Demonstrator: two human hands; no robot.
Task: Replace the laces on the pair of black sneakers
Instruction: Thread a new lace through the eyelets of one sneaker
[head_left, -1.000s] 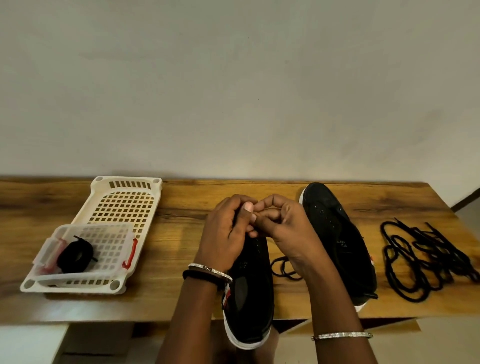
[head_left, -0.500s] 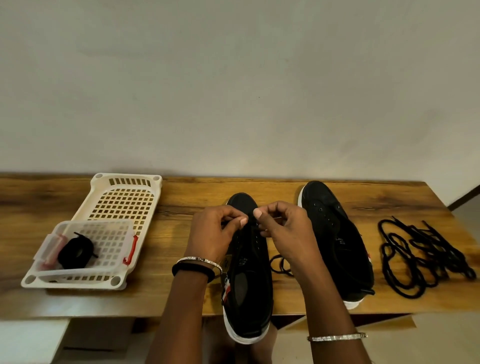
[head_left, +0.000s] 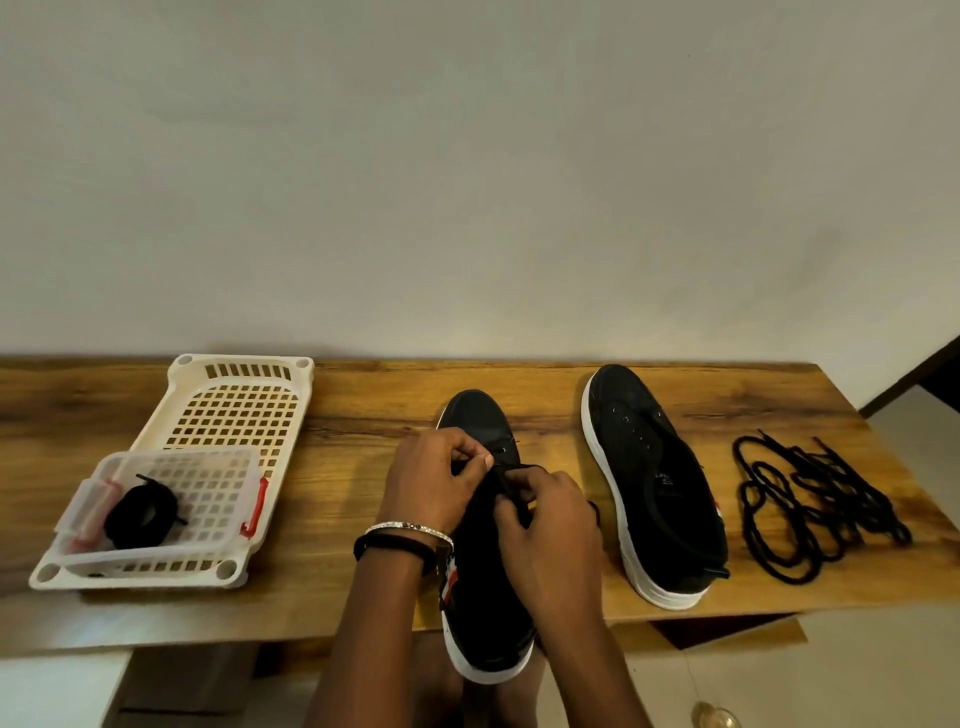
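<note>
Two black sneakers with white soles lie on the wooden table (head_left: 363, 415). The left sneaker (head_left: 480, 421) points away from me, its heel past the table's front edge. My left hand (head_left: 431, 483) and my right hand (head_left: 550, 530) are both over its eyelet area, each pinching a black lace (head_left: 511, 480) that runs between them. The right sneaker (head_left: 654, 483) lies unlaced, untouched. A pile of loose black laces (head_left: 810, 509) lies to its right. A coiled black lace (head_left: 140, 514) sits in a small clear basket.
A white perforated tray (head_left: 244, 395) at the left holds a small clear basket (head_left: 218, 483) with red clips. The wall runs right behind the table. The table's right edge is just past the lace pile. Floor shows below the front edge.
Both hands have come down and toward me along the left sneaker, uncovering its toe. My right hand now lies lower over the tongue, and the lace is stretched between the hands.
</note>
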